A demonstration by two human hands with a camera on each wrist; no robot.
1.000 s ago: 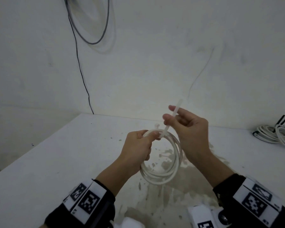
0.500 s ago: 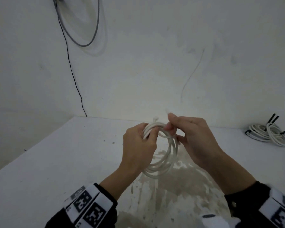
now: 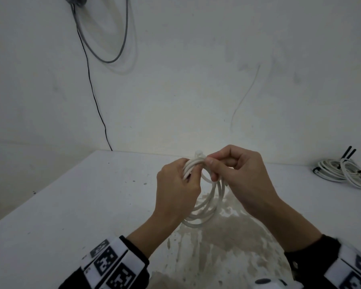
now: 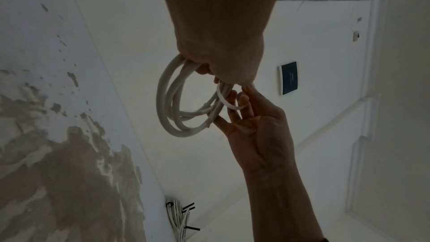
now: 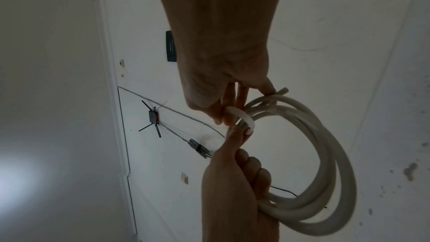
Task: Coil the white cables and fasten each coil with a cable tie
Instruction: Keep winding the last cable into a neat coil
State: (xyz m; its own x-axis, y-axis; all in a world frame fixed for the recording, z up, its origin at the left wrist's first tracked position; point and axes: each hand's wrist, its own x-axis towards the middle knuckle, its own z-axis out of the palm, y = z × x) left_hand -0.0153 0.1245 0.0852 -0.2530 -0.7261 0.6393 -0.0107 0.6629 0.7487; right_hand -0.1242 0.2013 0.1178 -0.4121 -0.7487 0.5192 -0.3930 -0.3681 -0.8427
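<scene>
- Where the left hand (image 3: 176, 190) grips it, fingers curled round the bunched strands at its top, the white cable coil (image 3: 208, 207) hangs mid-frame in the head view, held clear above the table (image 3: 71, 205).
- Right hand (image 3: 241, 176) pinches the cable tie (image 5: 242, 116) between thumb and fingers just beside the left hand; the strap loops round the strands, not yet snug by the look of it.
- Handling, my reading: the coil is light and springy, loops wanting to fan apart, so hold at the bunched crossing next to the tie. The tie is thin, smooth, likely slippery; pinch its tail near the head.
- More coiled white cables (image 3: 342, 171) with black ends lie at far right on the table, well apart.
- Writing: a dark wall plate (image 4: 288, 78) carries a line of print, too small to read. Wrist bands show coded squares only; no brand legible.
</scene>
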